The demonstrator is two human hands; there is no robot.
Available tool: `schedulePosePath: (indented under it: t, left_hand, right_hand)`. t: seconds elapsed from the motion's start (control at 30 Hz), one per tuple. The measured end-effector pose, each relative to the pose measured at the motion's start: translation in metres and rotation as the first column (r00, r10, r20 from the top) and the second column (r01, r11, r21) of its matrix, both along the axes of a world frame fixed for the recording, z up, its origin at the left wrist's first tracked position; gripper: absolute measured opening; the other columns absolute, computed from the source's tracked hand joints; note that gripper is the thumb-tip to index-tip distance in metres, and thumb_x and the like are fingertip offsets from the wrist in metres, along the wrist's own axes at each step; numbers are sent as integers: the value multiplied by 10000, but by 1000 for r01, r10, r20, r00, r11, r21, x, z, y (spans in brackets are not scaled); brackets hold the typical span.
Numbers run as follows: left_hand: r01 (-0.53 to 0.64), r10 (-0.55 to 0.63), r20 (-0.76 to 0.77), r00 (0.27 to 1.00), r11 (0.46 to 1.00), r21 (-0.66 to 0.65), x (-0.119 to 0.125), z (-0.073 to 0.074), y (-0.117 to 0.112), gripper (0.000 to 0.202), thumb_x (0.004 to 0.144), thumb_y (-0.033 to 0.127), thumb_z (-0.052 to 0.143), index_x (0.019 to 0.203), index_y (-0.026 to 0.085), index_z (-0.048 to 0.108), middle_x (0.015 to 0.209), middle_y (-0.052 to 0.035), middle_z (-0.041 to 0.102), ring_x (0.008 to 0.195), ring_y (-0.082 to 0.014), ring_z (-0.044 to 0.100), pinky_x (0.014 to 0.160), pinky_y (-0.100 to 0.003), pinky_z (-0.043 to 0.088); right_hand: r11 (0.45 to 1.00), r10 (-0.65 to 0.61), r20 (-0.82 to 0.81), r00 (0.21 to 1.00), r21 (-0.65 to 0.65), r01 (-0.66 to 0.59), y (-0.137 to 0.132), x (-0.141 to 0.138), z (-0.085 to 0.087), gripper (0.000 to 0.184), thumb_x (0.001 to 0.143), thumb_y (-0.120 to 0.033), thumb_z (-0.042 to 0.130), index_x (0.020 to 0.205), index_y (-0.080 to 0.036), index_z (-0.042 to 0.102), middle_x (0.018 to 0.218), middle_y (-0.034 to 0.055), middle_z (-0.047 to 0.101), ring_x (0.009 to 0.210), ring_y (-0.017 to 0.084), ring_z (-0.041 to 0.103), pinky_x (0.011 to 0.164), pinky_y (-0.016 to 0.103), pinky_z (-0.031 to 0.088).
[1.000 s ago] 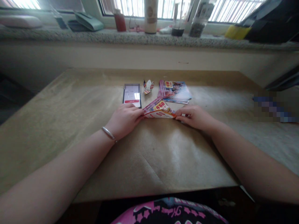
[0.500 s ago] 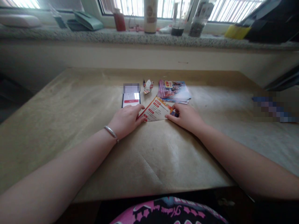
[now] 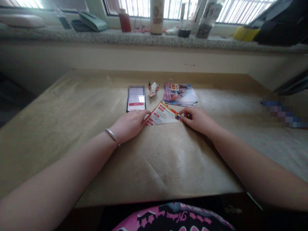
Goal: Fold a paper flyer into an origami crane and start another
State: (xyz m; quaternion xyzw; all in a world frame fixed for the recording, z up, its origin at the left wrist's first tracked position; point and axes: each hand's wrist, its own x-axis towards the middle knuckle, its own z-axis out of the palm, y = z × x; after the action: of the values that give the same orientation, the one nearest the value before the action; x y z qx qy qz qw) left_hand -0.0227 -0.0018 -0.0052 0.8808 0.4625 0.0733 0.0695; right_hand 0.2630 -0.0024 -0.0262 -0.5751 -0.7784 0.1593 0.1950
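Note:
A sheet of printed paper (image 3: 163,115), folded into a pointed shape with white and orange faces, lies on the table between my hands. My left hand (image 3: 135,123), below a silver bangle, pinches its left edge. At the right corner, my right hand (image 3: 193,117) grips the paper between thumb and fingers. Just beyond my left fingers lies a phone (image 3: 136,103) with a lit screen, partly blurred out. Behind the sheet sit a small folded paper piece (image 3: 153,89) and a stack of colourful flyers (image 3: 181,93).
The tan-covered table (image 3: 113,179) reaches back to a wall below a granite windowsill (image 3: 134,38). Bottles and a tall canister (image 3: 157,17) stand on the sill. A pixelated blue object (image 3: 284,112) lies at the table's right side.
Both hands have shifted slightly outward along the paper's edges, showing more of its printed face. The camera view has moved a little; phone and flyers stay put.

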Motion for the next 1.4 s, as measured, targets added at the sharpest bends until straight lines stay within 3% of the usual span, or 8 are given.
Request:
schedulePosePath:
  t: [0.13, 0.23, 0.4, 0.6, 0.73, 0.97, 1.2, 1.4]
  left_hand:
    - [-11, 15, 59, 998, 998, -64, -2, 4, -1, 416, 866, 335, 550, 1236, 148, 510, 914, -52, 661, 787, -179, 612, 687, -284, 476]
    - [22, -9, 142, 990, 995, -93, -3, 5, 0, 319, 856, 305, 559, 1146, 174, 552, 841, -14, 650, 696, -138, 586, 613, -241, 441]
    - [92, -110, 208, 972, 991, 95, -7, 0, 4, 192, 882, 294, 509, 963, 175, 637, 883, -41, 663, 762, -152, 591, 679, -264, 466]
    - [250, -286, 150, 946, 943, 220, -15, -1, 10, 255, 923, 251, 456, 937, 199, 705, 987, -62, 687, 926, -183, 609, 853, -331, 483]
    - [318, -342, 84, 936, 923, 218, -14, 3, 8, 273, 947, 307, 468, 978, 237, 730, 1003, -48, 710, 901, -167, 615, 857, -320, 489]
    - [410, -414, -32, 910, 885, 221, -8, 9, 0, 272, 933, 433, 510, 1033, 290, 718, 1080, -21, 710, 991, -187, 614, 895, -343, 463]
    - [429, -415, -109, 903, 871, 238, -8, 12, -2, 288, 964, 244, 438, 1041, 285, 711, 1099, 14, 713, 1037, -184, 617, 875, -322, 485]
    - [426, -398, -158, 904, 870, 248, -7, 7, -5, 292, 949, 202, 438, 1068, 236, 702, 1147, -11, 694, 1056, -196, 624, 894, -338, 514]
  right_hand:
    - [1000, -6, -105, 994, -14, 5, 1, 4, -1, 174, 768, -278, 566, 863, -186, 680, 657, -5, 579, 548, 116, 472, 511, 246, 372]
    - [1000, -6, -215, 977, -1, 6, 2, 8, -2, 150, 755, -301, 571, 789, -182, 654, 624, -12, 565, 516, 103, 439, 477, 238, 349]
    - [995, 82, -305, 949, 86, -59, 2, 16, -2, 124, 759, -306, 590, 776, -191, 634, 732, 14, 607, 577, 111, 503, 489, 234, 378]
    - [907, 406, -151, 901, 186, -378, 1, 17, 6, 66, 785, -220, 581, 766, -219, 644, 864, 47, 681, 832, 176, 616, 736, 314, 485]
    - [856, 496, -51, 867, 194, -479, 0, 15, 10, 72, 786, -194, 589, 787, -217, 658, 862, 48, 691, 837, 172, 627, 818, 334, 477]
    - [846, 495, 24, 869, 218, -487, 0, 15, 8, 84, 805, -211, 597, 810, -223, 680, 896, 54, 691, 859, 177, 628, 825, 335, 480]
    - [845, 480, 98, 872, 217, -489, -2, 13, 9, 119, 825, -223, 577, 833, -228, 695, 910, 59, 693, 866, 190, 621, 817, 345, 479]
    - [835, 465, 165, 870, 245, -493, -4, 9, 8, 158, 864, -228, 539, 865, -221, 697, 926, 66, 693, 861, 190, 620, 811, 338, 481]
